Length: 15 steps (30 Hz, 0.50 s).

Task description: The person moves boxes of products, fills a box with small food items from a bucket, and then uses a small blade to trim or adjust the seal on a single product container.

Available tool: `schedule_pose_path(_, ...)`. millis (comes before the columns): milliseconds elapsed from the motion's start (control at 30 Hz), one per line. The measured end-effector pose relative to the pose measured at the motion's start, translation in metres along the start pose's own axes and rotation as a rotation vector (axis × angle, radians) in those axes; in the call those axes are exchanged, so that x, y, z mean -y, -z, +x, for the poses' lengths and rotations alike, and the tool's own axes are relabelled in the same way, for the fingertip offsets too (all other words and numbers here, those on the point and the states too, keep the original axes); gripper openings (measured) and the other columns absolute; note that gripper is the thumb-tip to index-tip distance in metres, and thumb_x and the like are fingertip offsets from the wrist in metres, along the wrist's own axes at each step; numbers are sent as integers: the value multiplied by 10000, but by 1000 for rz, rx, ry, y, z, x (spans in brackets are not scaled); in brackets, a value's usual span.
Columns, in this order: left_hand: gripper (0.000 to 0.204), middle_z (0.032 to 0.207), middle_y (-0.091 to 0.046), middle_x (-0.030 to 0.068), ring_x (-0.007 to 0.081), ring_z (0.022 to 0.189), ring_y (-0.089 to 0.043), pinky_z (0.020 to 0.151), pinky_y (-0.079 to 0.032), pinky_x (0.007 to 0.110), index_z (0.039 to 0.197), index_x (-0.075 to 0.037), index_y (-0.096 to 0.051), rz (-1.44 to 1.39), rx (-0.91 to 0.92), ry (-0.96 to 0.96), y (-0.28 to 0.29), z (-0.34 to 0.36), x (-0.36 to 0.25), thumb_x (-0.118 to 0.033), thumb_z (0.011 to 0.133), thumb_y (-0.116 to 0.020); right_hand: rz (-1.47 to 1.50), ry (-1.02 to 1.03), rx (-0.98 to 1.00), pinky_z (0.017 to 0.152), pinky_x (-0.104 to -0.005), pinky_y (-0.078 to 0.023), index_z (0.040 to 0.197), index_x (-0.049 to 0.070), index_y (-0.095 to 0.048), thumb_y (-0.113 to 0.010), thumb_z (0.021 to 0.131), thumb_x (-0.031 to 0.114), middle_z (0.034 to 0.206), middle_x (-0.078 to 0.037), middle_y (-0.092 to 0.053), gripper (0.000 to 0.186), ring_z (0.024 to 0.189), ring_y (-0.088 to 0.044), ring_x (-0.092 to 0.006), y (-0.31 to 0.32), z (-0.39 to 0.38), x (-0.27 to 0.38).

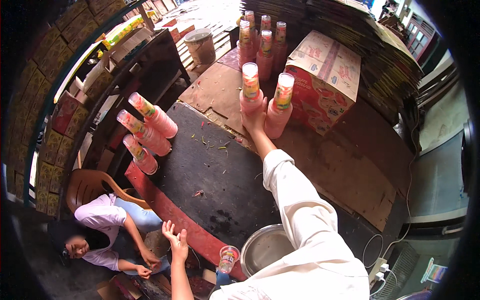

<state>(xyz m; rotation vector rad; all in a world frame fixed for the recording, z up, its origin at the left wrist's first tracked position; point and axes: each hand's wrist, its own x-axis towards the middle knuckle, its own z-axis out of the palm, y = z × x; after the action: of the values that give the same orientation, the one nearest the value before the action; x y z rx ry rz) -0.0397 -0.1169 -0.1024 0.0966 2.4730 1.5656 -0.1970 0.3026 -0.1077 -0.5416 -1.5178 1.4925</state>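
My right arm, in a white sleeve, reaches across the dark table to the far side. There my right hand (255, 119) is closed round the lower part of a tall stack of pink-tinted plastic cups (250, 86). A second cup stack (279, 107) stands just right of that hand. My left hand (176, 242) is held palm up with its fingers apart, near the table's red front edge (192, 212), and holds nothing. A single printed plastic cup (228, 259) is close to it on the right, beside a round metal basin (265, 248).
More cup stacks (160, 135) stand at the table's left end and several others (265, 50) at the back. A red-and-brown carton (322, 80) is at the back right, before piled flat cardboard (370, 55). A seated person (107, 225) is at lower left. A bucket (200, 46) stands behind.
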Motion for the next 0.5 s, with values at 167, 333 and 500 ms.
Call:
schedule_pose_path(167, 784, 1331, -151, 134, 294, 1209, -223, 925, -253, 509, 1286, -114, -56, -66, 105, -70, -43, 15, -22, -433, 759, -541, -779, 235, -78, 883, -384, -342, 1253, -68, -86, -690, 606, 219, 1098, -256, -430, 930, 1002, -459, -372, 54, 0, -36)
schedule_pose_path(333, 712, 1290, -241, 116, 248, 1133, -314, 896, -313, 395, 1277, -91, -140, -33, 61, -202, -25, 21, -61, -377, 769, -550, -353, 207, 376, 718, -338, -440, 1044, -20, -441, -694, 641, 167, 957, -177, -516, 512, 857, -538, -250, 91, -85, 70)
schedule_pose_path(500, 646, 1242, -321, 68, 176, 1028, -385, 800, -353, 288, 1251, -83, -236, -90, 203, -389, -79, 30, -114, -339, 762, -572, -501, -71, -106, 722, -304, -430, 1059, 55, -443, -691, 659, 356, 953, -133, -530, 558, 870, -523, -208, 248, -27, 114)
